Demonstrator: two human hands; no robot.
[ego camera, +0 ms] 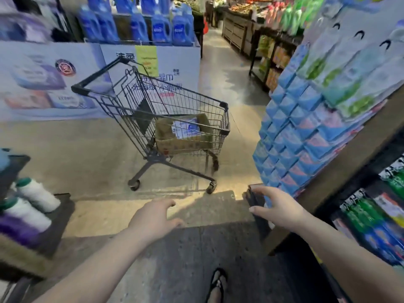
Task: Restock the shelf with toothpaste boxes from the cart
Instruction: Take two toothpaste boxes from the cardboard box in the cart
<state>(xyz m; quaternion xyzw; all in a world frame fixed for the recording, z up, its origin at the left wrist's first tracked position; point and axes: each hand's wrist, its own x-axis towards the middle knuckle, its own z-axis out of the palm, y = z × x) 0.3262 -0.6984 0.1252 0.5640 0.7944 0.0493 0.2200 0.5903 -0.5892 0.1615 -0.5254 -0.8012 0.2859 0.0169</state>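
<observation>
A grey wire shopping cart (122, 84) stands in the aisle ahead of me. Inside it sits an open cardboard box (185, 143) with several white and blue toothpaste boxes (188, 129) in it. On the right is the shelf (349, 149) stacked with blue toothpaste boxes (290, 136). My left hand (153, 217) reaches forward over the floor with relaxed fingers and holds nothing. My right hand (277, 208) is spread near the shelf's low corner, also holding nothing. Both hands are well short of the cart.
A display of blue detergent bottles (140, 25) on a printed stand stands behind the cart. White bottles (37, 193) lie on a low shelf at the left. Green and blue packs (376, 217) fill the lower right shelf. My sandalled foot (217, 283) is at the bottom.
</observation>
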